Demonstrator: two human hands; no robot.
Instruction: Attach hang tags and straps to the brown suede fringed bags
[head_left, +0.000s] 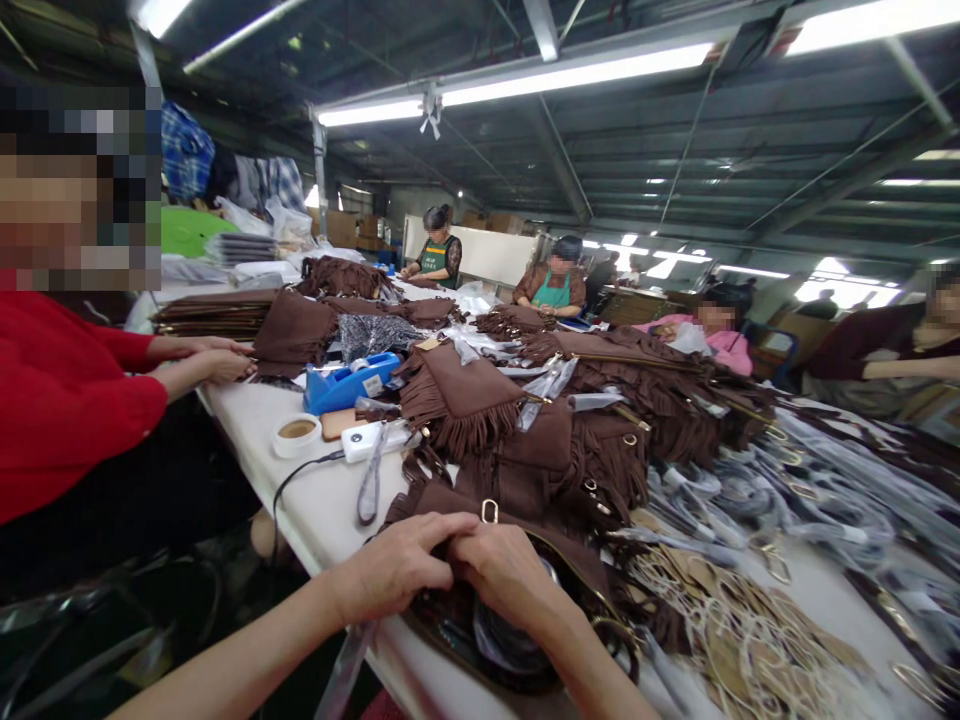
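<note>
A brown fringed bag (pixel 435 498) lies at the table's near edge with its mouth open, and a plastic-wrapped bundle (pixel 510 645) shows inside. Above its rim my left hand (pixel 397 565) and my right hand (pixel 504 572) meet. The left fingers are closed at the bag's upper edge, the index finger stretched across to the right hand. My right hand is curled in a pinch at the same spot, its wrist over the opening. A gold oval ring (pixel 490 511) sits just beyond the fingertips. What lies between the fingertips is mostly hidden.
More brown fringed bags (pixel 469 385) are heaped ahead. To the left are a blue tape dispenser (pixel 351 382), a tape roll (pixel 295 436) and a white power strip (pixel 367 440) with a cord. Wrapped straps (pixel 817 500) and tan tags with strings (pixel 727 620) lie right. A person in red sleeves (pixel 82 410) works left.
</note>
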